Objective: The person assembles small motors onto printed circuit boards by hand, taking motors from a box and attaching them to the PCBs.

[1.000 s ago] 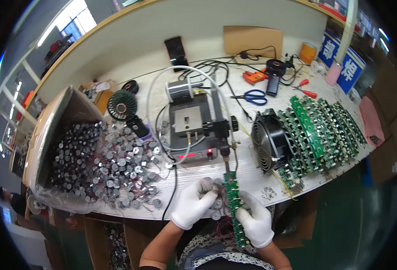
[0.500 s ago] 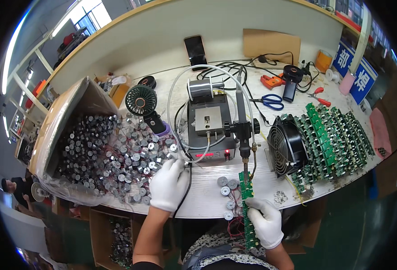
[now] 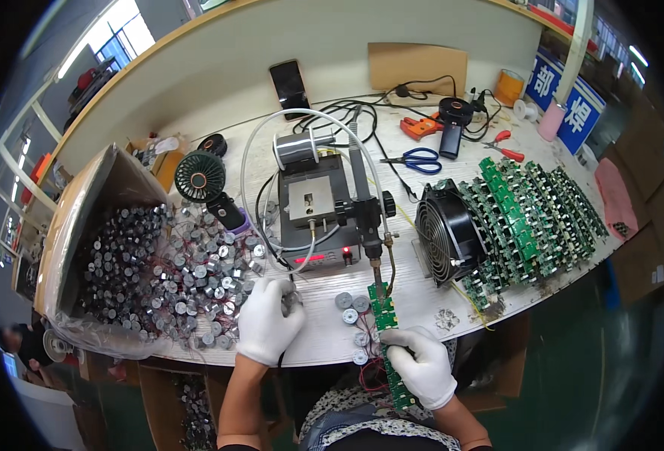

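Note:
My white-gloved left hand (image 3: 270, 322) is closed at the table's front, with a small round silver motor (image 3: 292, 302) partly showing at its fingertips. To its left lies a heap of such motors (image 3: 212, 274) with thin red wires. My gloved right hand (image 3: 422, 364) pinches a long green circuit board strip (image 3: 397, 379), which runs from the table out over its front edge. The strip's far end sits under the tip of a stand-mounted soldering iron (image 3: 375, 264). Several motors (image 3: 349, 316) lie along the strip's left side, their red wires hanging at the edge.
Behind the iron stands a black soldering station (image 3: 313, 259) with a solder spool (image 3: 296, 149). A black square fan (image 3: 446, 233) and stacked green boards (image 3: 531, 225) are to the right. At left, a plastic-lined carton (image 3: 69, 255) holds motors. Blue scissors (image 3: 422, 160) and a handheld fan (image 3: 200, 177) lie farther back.
My left hand has drawn back from the motor heap, and a motor now shows in its fingers. My right hand stays on the strip. The whole view has shifted slightly.

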{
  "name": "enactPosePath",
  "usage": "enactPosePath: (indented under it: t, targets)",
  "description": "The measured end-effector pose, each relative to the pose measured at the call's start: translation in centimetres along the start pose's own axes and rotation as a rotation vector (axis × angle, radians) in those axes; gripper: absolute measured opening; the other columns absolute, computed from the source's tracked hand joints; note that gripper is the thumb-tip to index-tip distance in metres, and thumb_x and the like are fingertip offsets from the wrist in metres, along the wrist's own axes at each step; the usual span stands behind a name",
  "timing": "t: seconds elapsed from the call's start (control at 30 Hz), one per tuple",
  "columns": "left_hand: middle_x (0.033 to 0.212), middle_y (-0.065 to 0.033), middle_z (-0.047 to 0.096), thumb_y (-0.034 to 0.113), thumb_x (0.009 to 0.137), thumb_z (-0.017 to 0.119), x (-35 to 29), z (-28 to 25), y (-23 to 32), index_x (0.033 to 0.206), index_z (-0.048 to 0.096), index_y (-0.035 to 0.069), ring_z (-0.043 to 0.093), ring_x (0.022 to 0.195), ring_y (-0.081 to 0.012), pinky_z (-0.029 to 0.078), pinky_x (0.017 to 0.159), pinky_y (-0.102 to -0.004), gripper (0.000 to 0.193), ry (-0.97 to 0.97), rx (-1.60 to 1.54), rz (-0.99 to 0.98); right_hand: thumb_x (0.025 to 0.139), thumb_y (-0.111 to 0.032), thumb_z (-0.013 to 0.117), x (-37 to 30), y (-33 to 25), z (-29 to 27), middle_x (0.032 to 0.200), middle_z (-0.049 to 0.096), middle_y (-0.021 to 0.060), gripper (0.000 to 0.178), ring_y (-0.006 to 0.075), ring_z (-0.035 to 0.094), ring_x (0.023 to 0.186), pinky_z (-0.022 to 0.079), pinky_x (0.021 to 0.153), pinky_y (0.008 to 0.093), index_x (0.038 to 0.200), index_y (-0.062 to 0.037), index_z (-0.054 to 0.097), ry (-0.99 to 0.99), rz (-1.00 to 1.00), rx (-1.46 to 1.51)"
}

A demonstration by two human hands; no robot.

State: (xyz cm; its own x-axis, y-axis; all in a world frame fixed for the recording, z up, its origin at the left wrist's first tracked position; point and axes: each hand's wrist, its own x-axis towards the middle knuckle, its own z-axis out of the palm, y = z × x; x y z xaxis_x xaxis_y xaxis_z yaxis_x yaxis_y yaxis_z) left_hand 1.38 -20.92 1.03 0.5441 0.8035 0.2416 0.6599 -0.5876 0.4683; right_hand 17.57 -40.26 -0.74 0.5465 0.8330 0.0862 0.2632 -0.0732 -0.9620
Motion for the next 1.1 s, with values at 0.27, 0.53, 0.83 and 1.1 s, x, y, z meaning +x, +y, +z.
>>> enactPosePath:
  t: [0.27, 0.53, 0.83, 1.1]
  targets:
    - [0.09, -0.0121, 0.061, -0.01, 0.068, 0.064, -3.0, 1.1, 2.6, 0.091, 0.053, 0.001, 0.059, 0.064, -0.0163, 0.049, 0.059, -0.0278, 0.029, 0.096, -0.73, 0.054, 0.078, -0.002, 0.067, 0.0, 0.1, -0.6, 0.085, 0.064, 0.0117, 0.019, 0.024, 0.064, 0.077, 0.05, 0.071, 0.032, 0.097, -0.0039, 0.072, -0.063, -0.058, -0.041]
    - [0.078, -0.0067, 0.051, -0.009, 0.057, 0.068, -4.9, 1.9, 5.2, 0.084, 0.051, 0.008, 0.062, 0.069, -0.0267, 0.05, 0.053, -0.0351, 0.036, 0.321, -0.461, 0.653, 0.08, -0.003, 0.066, 0.1, 0.4, -0.4, 0.089, 0.064, 0.0124, 0.017, 0.0267, 0.064, 0.081, 0.05, 0.075, 0.0332, 0.096, -0.0033, 0.071, -0.095, -0.093, -0.036]
    - [0.082, -0.0076, 0.057, 0.011, 0.066, 0.07, -5.0, 2.7, 6.0, 0.086, 0.063, 0.005, 0.065, 0.082, -0.0277, 0.056, 0.06, -0.0342, 0.022, -0.065, -0.383, 1.021, 0.092, -0.037, 0.065, -0.1, 1.4, -1.1, 0.094, 0.064, 0.0112, 0.035, 0.0249, 0.062, 0.09, 0.049, 0.082, 0.0324, 0.104, -0.0038, 0.069, -0.203, -0.106, 0.099]
    - [0.088, -0.008, 0.059, 0.012, 0.067, 0.067, -5.0, 2.3, 4.4, 0.092, 0.065, 0.007, 0.064, 0.081, -0.025, 0.053, 0.06, -0.033, 0.026, -0.072, -0.367, 1.015, 0.081, -0.008, 0.069, -0.1, 1.0, -0.5, 0.087, 0.065, 0.0098, 0.01, 0.0196, 0.062, 0.081, 0.049, 0.075, 0.03, 0.088, -0.0016, 0.071, -0.103, 0.07, 0.149]
